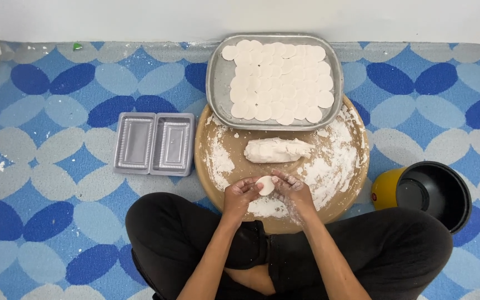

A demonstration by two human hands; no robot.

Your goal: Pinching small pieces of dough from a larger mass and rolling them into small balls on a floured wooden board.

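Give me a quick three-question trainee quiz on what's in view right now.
1. True or false: both hands, left hand and right hand, hold the small dough piece.
2. Where does the dough log lie? A) in the metal tray B) on the floured round board C) in the plastic container
3. What fills the metal tray?

Key: 1 true; 2 B; 3 flat white dough discs.

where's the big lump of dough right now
In the head view the dough lump lies mid-board, between the metal tray and both hands.
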